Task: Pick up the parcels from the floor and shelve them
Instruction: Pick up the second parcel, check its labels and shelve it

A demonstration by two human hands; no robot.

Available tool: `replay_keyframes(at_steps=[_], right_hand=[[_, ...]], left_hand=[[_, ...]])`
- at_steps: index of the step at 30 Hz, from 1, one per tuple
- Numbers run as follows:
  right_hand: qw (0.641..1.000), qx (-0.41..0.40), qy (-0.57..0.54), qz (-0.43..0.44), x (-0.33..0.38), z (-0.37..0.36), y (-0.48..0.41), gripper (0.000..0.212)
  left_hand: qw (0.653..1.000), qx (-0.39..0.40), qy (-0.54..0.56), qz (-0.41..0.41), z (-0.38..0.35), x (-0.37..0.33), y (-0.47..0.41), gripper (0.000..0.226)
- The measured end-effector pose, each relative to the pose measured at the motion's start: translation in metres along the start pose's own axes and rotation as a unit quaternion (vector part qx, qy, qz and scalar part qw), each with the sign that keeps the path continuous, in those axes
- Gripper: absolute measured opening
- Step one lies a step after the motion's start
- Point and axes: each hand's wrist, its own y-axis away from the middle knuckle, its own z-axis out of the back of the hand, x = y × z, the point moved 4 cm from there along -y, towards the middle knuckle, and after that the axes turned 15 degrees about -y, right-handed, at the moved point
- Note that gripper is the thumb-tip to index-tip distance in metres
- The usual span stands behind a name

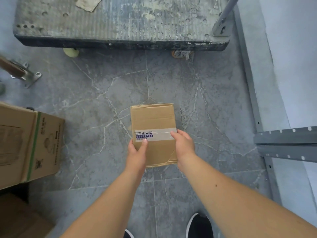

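A small brown cardboard parcel [153, 121], with a strip of clear tape and blue print across its top, is in the middle of the view above the grey tiled floor. My left hand [137, 155] grips its near left side, thumb on the tape. My right hand [184, 146] clasps its near right edge, fingers on the top face. Whether the parcel rests on the floor or is lifted is unclear.
A worn flat trolley [120, 23] on wheels stands ahead, its handle post at the right. A grey metal shelf frame [284, 136] runs along the right. A bigger printed carton [30, 145] sits at the left, with a metal bracket [25, 74] beyond it.
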Motion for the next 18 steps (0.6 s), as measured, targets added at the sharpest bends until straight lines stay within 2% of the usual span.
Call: replay_keyframes(at_steps=[2,6,9,18], right_hand=[[1.000,0.004,-0.001,0.007,0.012,0.000,0.010,0.010],[1.000,0.012,-0.007,0.014,0.045,-0.006,0.043,0.012],[0.999,0.029,-0.008,0.028,0.075,-0.014,0.069,0.015],[0.994,0.063,-0.009,0.087,0.190,-0.049,0.170,0.007]], left_hand=[[1.000,-0.004,-0.002,-0.012,0.003,-0.010,0.013,0.067],[1.000,-0.004,-0.012,-0.021,0.018,-0.042,0.041,0.074],[0.999,-0.007,-0.013,-0.037,0.030,-0.075,0.067,0.075],[0.993,-0.029,-0.005,-0.116,0.078,-0.186,0.163,0.070]])
